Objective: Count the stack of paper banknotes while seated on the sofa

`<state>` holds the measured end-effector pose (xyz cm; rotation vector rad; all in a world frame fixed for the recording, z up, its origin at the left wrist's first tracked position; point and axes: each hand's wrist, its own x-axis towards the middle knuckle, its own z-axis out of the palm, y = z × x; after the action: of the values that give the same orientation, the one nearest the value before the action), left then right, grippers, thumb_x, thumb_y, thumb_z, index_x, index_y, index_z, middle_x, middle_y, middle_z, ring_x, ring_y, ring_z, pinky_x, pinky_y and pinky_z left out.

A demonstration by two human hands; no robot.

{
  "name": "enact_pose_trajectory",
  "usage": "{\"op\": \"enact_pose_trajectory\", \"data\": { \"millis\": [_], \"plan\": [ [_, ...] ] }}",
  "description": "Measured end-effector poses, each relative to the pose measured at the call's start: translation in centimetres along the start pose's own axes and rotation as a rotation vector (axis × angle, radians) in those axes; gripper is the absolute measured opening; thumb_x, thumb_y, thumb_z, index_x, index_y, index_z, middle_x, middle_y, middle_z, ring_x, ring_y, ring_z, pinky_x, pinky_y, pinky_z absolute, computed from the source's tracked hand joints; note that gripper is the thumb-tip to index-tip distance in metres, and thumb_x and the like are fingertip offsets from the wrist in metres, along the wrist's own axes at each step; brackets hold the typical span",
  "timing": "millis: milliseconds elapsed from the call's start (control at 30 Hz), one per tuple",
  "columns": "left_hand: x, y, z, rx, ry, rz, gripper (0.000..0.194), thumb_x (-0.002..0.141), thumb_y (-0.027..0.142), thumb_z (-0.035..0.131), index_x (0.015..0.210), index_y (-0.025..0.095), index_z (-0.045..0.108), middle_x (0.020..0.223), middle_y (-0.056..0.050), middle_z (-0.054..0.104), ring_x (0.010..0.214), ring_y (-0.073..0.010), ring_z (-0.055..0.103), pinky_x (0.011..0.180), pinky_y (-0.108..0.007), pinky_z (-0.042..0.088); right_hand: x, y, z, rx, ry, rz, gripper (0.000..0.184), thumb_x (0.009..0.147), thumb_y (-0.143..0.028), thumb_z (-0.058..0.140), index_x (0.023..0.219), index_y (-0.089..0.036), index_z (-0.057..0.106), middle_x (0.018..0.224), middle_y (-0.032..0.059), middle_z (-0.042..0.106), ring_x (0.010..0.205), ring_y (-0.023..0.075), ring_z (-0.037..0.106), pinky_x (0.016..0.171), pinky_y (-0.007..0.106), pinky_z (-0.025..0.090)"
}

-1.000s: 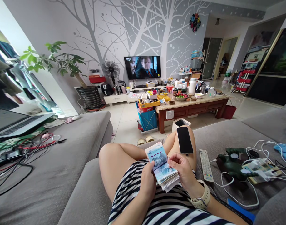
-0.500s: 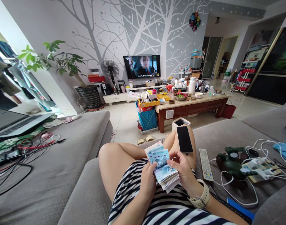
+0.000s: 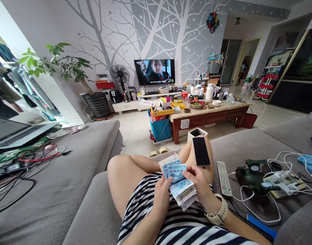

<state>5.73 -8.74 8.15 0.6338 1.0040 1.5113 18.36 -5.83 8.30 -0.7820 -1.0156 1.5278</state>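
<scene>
I sit on a grey sofa (image 3: 94, 217) with a thick stack of banknotes (image 3: 178, 183) held over my lap. My left hand (image 3: 161, 197) grips the stack from the left, thumb on top. My right hand (image 3: 200, 185), with a pale watch (image 3: 218, 215) on its wrist, pinches the top blue note at its right edge, lifting it slightly off the pile. A black phone (image 3: 201, 151) rests face up on my right knee.
A white remote (image 3: 223, 173), a dark green toy (image 3: 253, 178) and tangled white cables (image 3: 286, 170) lie on the sofa at my right. A laptop (image 3: 15, 131) and wires sit at left. A cluttered wooden coffee table (image 3: 209, 115), slippers (image 3: 158, 151) and TV (image 3: 154, 71) stand ahead.
My right thumb and fingers have slid another blue note off the top of the stack, fanning the notes a little. The phone and the rest stay put.
</scene>
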Motion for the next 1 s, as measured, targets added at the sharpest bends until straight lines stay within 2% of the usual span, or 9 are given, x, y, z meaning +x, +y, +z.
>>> {"op": "enact_pose_trajectory", "data": {
  "millis": [167, 400, 500, 600, 667, 833, 1000],
  "plan": [
    [-0.1, 0.1, 0.2, 0.0, 0.003, 0.0, 0.026, 0.061, 0.031, 0.068, 0.08, 0.013, 0.069, 0.074, -0.007, 0.072, 0.069, -0.0253, 0.066, 0.068, -0.036, 0.051, 0.0, -0.1, 0.1, 0.016, 0.015, -0.015, 0.028, 0.065, -0.04, 0.077, 0.067, -0.017, 0.06, 0.062, -0.0016, 0.059, 0.055, 0.0128, 0.05, 0.055, 0.025, 0.039],
    [-0.2, 0.6, 0.0, 0.115, 0.034, 0.066, 0.021, 0.071, 0.036, 0.062, 0.069, 0.017, 0.07, 0.067, -0.006, 0.071, 0.063, -0.0225, 0.063, 0.066, -0.033, 0.049, -0.3, -0.6, 0.4, 0.018, 0.014, -0.025, 0.024, 0.068, -0.036, 0.075, 0.067, -0.017, 0.06, 0.059, -0.0032, 0.057, 0.053, 0.0116, 0.046, 0.053, 0.024, 0.035],
    [0.0, 0.6, -0.1, 0.149, 0.061, 0.084, 0.024, 0.073, 0.039, 0.06, 0.074, 0.017, 0.072, 0.069, -0.007, 0.072, 0.068, -0.0249, 0.065, 0.069, -0.035, 0.049, -0.3, -0.6, 0.4, 0.005, 0.014, -0.033, 0.024, 0.069, -0.036, 0.074, 0.067, -0.017, 0.059, 0.059, -0.0029, 0.056, 0.054, 0.0117, 0.046, 0.054, 0.024, 0.036],
    [0.1, 0.5, 0.0, 0.106, 0.075, 0.067, 0.028, 0.071, 0.04, 0.061, 0.08, 0.017, 0.073, 0.072, -0.007, 0.073, 0.074, -0.028, 0.066, 0.072, -0.037, 0.05, -0.2, -0.4, 0.3, 0.0, 0.011, -0.036, 0.024, 0.07, -0.036, 0.073, 0.067, -0.017, 0.059, 0.059, -0.0029, 0.055, 0.054, 0.0116, 0.045, 0.054, 0.024, 0.035],
    [0.1, 0.5, 0.1, 0.068, 0.082, 0.054, 0.026, 0.07, 0.04, 0.062, 0.077, 0.017, 0.072, 0.072, -0.007, 0.073, 0.076, -0.0285, 0.066, 0.073, -0.038, 0.05, -0.1, -0.2, 0.2, -0.004, 0.013, -0.037, 0.025, 0.07, -0.036, 0.073, 0.067, -0.017, 0.058, 0.059, -0.003, 0.055, 0.054, 0.0115, 0.045, 0.053, 0.024, 0.035],
    [0.2, 0.5, 0.3, -0.028, 0.05, 0.012, 0.023, 0.071, 0.038, 0.061, 0.064, 0.018, 0.067, 0.066, -0.005, 0.072, 0.08, -0.0279, 0.066, 0.076, -0.037, 0.051, 0.0, 0.1, 0.1, 0.005, 0.007, -0.04, 0.025, 0.07, -0.036, 0.073, 0.067, -0.016, 0.058, 0.06, -0.003, 0.055, 0.054, 0.011, 0.045, 0.053, 0.023, 0.035],
    [0.8, 0.1, -0.2, -0.048, 0.056, 0.024, 0.023, 0.071, 0.038, 0.061, 0.068, 0.016, 0.068, 0.074, -0.006, 0.073, 0.08, -0.0256, 0.066, 0.077, -0.036, 0.05, 0.0, 0.1, 0.0, 0.0, -0.013, -0.053, 0.023, 0.071, -0.035, 0.072, 0.068, -0.016, 0.059, 0.062, -0.0026, 0.056, 0.056, 0.0112, 0.046, 0.055, 0.023, 0.036]
  ]
}}
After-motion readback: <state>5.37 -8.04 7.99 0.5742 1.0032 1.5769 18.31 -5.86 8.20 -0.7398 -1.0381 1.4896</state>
